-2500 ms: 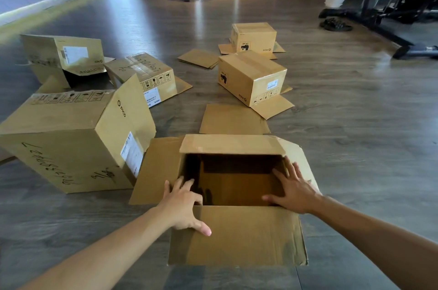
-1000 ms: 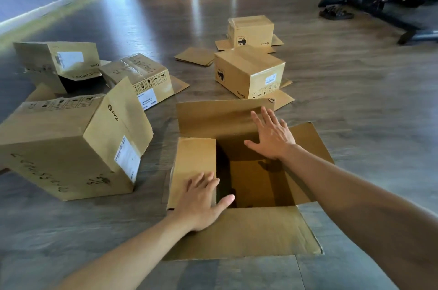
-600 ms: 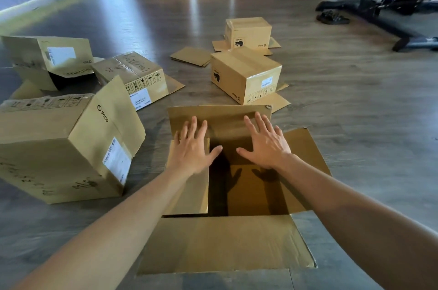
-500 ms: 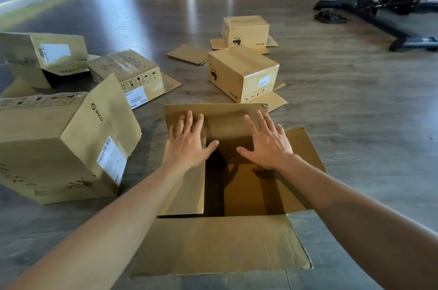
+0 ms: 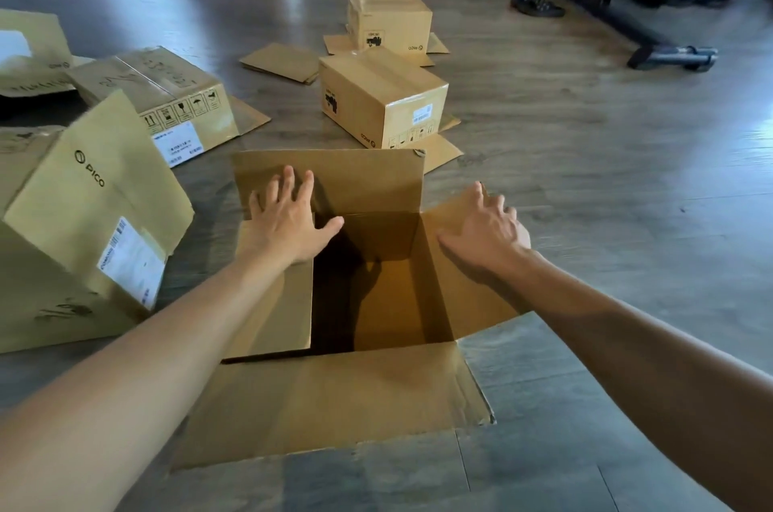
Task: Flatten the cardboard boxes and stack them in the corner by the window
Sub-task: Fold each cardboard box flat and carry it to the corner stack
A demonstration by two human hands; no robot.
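An open brown cardboard box [image 5: 334, 398] stands on the floor right in front of me, its top flaps spread out. My left hand [image 5: 288, 218] lies flat with spread fingers across the box's far left corner, over the far flap and the left flap. My right hand [image 5: 487, 231] rests with straight fingers on the right flap [image 5: 468, 302], palm down. Neither hand grips anything. The box's inside looks empty and dark.
A large tipped box [image 5: 83, 227] lies close on the left. Several more boxes [image 5: 382, 97] and flat cardboard pieces [image 5: 282, 62] are scattered on the wooden floor beyond. Dark equipment legs [image 5: 669, 55] and a sandal [image 5: 537, 3] sit at the far right.
My right hand has moved from the far flap out to the right flap. My left hand stays at the far left corner. The view has dipped lower and closer.
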